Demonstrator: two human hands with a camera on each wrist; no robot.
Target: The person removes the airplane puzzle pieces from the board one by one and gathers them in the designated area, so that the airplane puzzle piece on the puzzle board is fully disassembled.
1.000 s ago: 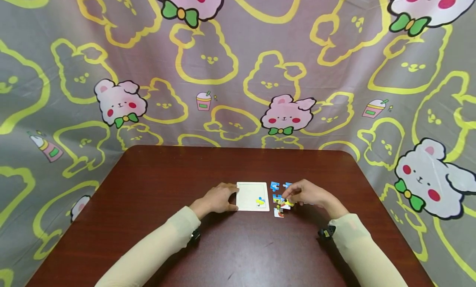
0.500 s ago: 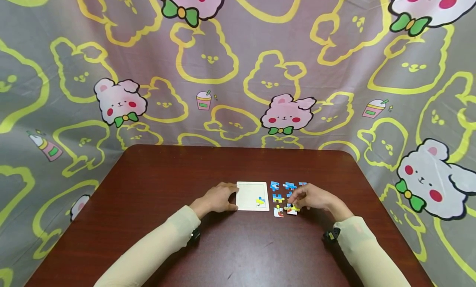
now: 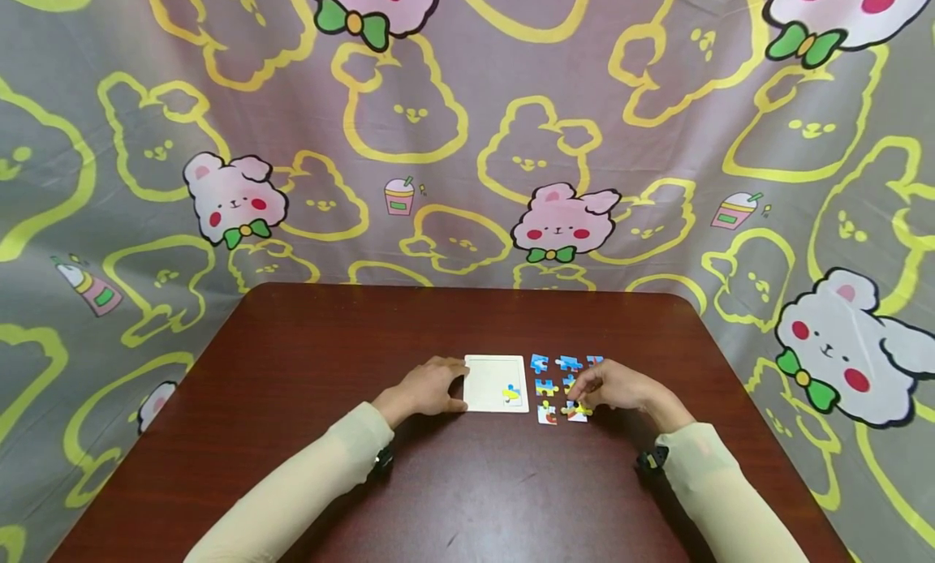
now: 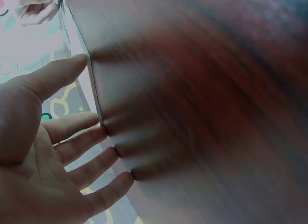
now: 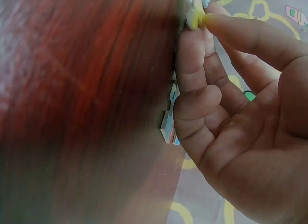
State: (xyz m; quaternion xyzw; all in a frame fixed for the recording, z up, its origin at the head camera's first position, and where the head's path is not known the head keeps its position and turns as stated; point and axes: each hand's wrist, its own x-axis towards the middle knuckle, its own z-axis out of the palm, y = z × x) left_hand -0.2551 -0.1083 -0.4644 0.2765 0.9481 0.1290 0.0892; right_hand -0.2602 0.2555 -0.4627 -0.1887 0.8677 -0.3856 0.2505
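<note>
A puzzle piece (image 3: 577, 414) with yellow, white and red print lies low over the table at the near end of the loose pieces. My right hand (image 3: 613, 387) pinches its yellow part (image 5: 196, 18) between thumb and fingers, as the right wrist view shows. To the left lies a cream square puzzle board (image 3: 484, 375), bearing a single yellow and blue piece (image 3: 513, 394) toward its lower right corner. Along the board's left edge, my left hand (image 3: 426, 388) rests its thumb and extended fingertips (image 4: 103, 131).
Several loose puzzle pieces, such as a blue one (image 3: 539, 363) and a yellow and blue one (image 3: 545, 388), lie in rough rows right of the board. Others sit partly behind the right hand. The brown table (image 3: 351, 336) meets a patterned curtain (image 3: 453, 100) at the back.
My right hand has moved a little right with the pinched puzzle piece and lowered it beside the nearest row, uncovering pieces behind. The left hand stays at the board.
</note>
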